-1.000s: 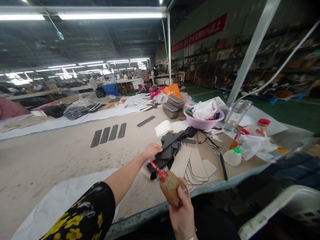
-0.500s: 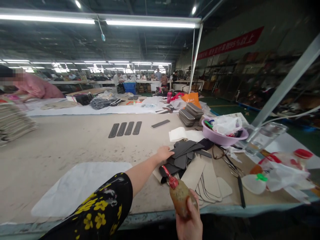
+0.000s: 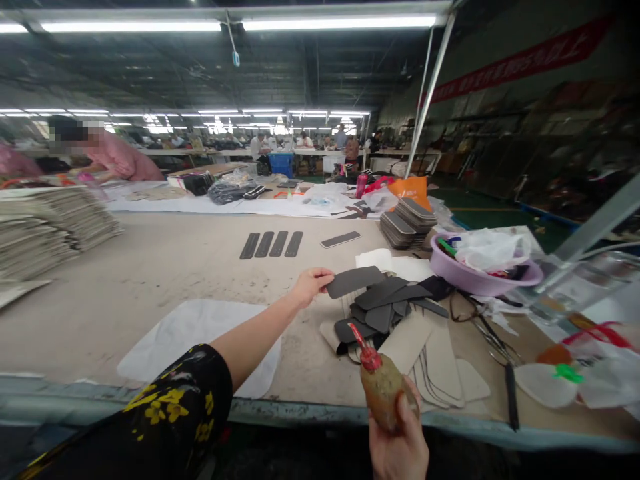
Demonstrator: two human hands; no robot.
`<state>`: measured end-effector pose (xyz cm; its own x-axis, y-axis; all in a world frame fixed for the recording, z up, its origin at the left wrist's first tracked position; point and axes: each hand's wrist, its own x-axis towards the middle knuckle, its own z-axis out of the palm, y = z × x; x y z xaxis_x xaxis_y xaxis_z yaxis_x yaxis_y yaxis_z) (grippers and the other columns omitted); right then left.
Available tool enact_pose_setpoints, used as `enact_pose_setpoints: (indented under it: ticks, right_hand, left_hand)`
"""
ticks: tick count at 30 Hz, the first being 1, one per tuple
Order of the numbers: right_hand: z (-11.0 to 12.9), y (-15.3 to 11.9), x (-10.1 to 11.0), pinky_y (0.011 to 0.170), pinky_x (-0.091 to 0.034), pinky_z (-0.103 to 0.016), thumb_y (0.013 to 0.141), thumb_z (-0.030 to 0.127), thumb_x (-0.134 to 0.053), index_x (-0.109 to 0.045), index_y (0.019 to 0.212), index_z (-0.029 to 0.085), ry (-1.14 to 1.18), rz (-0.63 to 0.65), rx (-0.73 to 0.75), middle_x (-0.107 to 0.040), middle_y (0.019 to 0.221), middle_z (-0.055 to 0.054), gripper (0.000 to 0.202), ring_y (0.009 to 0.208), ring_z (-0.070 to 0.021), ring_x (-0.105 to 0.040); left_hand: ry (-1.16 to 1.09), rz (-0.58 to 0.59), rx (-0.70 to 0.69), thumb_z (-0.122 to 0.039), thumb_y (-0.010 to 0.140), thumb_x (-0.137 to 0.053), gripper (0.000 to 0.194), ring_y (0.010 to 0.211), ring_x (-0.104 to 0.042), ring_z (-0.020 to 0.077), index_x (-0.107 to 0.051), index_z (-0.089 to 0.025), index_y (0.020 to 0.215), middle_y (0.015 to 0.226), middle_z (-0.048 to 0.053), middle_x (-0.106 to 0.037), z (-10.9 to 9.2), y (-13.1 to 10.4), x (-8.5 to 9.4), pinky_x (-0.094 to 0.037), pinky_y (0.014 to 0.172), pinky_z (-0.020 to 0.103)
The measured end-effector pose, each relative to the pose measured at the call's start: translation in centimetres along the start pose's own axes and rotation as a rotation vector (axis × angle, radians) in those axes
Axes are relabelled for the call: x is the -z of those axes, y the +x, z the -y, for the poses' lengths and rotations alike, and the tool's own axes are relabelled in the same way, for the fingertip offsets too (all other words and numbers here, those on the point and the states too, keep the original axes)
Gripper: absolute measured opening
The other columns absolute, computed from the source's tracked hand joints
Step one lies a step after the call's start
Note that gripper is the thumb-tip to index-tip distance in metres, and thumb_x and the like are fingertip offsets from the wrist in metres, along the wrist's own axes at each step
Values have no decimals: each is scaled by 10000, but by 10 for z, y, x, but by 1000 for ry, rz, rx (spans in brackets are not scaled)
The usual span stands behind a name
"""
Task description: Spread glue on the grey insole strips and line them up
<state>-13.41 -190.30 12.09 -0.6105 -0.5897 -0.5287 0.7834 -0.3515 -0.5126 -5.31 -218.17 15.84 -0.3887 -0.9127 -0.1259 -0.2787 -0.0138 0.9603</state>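
My left hand (image 3: 311, 285) pinches the left end of a dark grey strip (image 3: 356, 281), lifted beside a loose pile of dark pieces (image 3: 387, 303). My right hand (image 3: 400, 443) is wrapped round a brownish squeeze bottle (image 3: 384, 390) with a red nozzle, tilted up to the left at the table's front edge. Beyond my left hand, several dark strips (image 3: 271, 245) lie in a row, and a single pale-edged strip (image 3: 341, 239) lies to their right. Beige pieces (image 3: 440, 360) are fanned out right of the bottle.
A purple basin (image 3: 480, 275) holding plastic bags stands at the right, beside stacked strips (image 3: 407, 223). Scissors (image 3: 507, 380) lie near the front right. Beige stacks (image 3: 45, 227) are at the left, a white sheet (image 3: 200, 340) in front. A person in pink (image 3: 123, 157) leans over at the back left.
My left hand has taken a dark strip off the pile and raised it. The view has shifted left, so the table's things appear further right. My right hand still holds the bottle.
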Motion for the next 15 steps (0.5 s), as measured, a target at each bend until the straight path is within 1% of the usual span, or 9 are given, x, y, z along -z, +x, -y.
enact_pose_setpoints:
  ticks: [2,5,7,8,10,11,12,13,15]
  right_hand:
    - [0,-2,2,642,-484,-218,586,342,-769,-588,1051,266,-31,18,9,-593,1010,14,505,827,-146,-604]
    - [-4,-6,4,660,-495,-216,580,341,-786,-587,1049,270,-101,79,7,-590,998,16,514,823,-139,-600]
    - [-12,-9,4,677,-502,-217,570,336,-801,-585,1037,264,-164,117,-9,-593,994,12,520,828,-140,-601]
    - [-16,-10,3,677,-505,-217,564,333,-808,-584,1031,260,-200,135,-18,-596,991,8,523,825,-140,-602]
    - [-27,-11,2,664,-509,-219,554,328,-816,-579,1026,255,-269,171,-27,-600,988,2,534,812,-142,-602]
    - [-33,-11,2,655,-512,-222,547,329,-819,-576,1028,257,-302,190,-29,-601,989,-1,544,805,-144,-602]
    - [-38,-11,2,647,-515,-226,538,334,-821,-574,1029,259,-331,206,-30,-601,992,-2,555,801,-148,-602]
    - [-42,-10,3,644,-518,-232,529,344,-821,-573,1031,262,-359,215,-31,-600,997,-3,566,806,-155,-602]
    - [-47,-7,7,644,-524,-243,528,377,-813,-569,1044,274,-427,210,-28,-597,1018,-5,580,834,-173,-602]
  left_hand:
    - [-12,-13,29,-403,687,-679,368,626,-537,94,-672,-129,933,799,51,-646,2,-29,54,-437,553,207]
    - [50,-38,116,-403,622,-713,358,588,-517,93,-685,-126,846,687,27,-621,18,-84,135,-406,537,204]
    - [118,-53,187,-389,607,-714,328,564,-513,103,-696,-124,798,636,25,-615,35,-120,176,-396,520,210]
    - [155,-62,222,-387,598,-715,317,552,-513,112,-702,-124,775,617,27,-615,44,-135,190,-398,512,218]
    - [226,-95,268,-398,574,-721,307,571,-540,149,-714,-133,729,611,39,-625,60,-158,207,-436,533,255]
    - [259,-122,272,-405,561,-729,304,630,-573,180,-719,-141,710,653,52,-645,64,-165,210,-472,588,286]
    - [291,-156,263,-414,551,-736,306,738,-604,217,-723,-152,707,740,69,-670,64,-171,211,-500,687,321]
    - [321,-202,232,-431,554,-739,321,878,-609,253,-730,-162,728,865,86,-684,60,-176,210,-494,817,354]
    - [323,-298,123,-484,625,-708,411,1134,-530,285,-733,-180,901,1149,98,-633,38,-184,205,-388,1027,386]
